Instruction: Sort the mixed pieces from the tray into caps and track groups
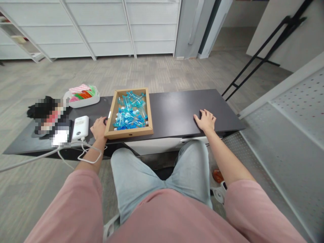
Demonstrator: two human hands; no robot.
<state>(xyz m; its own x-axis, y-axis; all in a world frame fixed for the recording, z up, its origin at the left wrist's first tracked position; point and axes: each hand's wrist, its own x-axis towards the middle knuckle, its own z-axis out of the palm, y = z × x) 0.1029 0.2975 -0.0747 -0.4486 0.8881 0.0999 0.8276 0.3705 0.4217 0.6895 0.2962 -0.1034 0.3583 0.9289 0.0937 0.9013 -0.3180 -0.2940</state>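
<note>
My left hand (99,128) rests on the dark tabletop (177,113) against the left side of a shallow cardboard box (129,132). Its fingers are stretched out, their tips close to the box wall; whether they press on it I cannot tell. Inside the box lies a pile of clear blue plastic pieces (130,113), some long and thin, with darker blue and white parts toward the near side. Farther right, my right hand (206,120) lies palm down on the table with its fingers spread, holding nothing.
Left of the box are a white power bank (80,128) with a white cable (89,161), blurred-out items (52,116), and a white basket (84,102) of colourful pieces. A perforated panel (291,152) stands at the right. White cabinets (101,30) line the far side.
</note>
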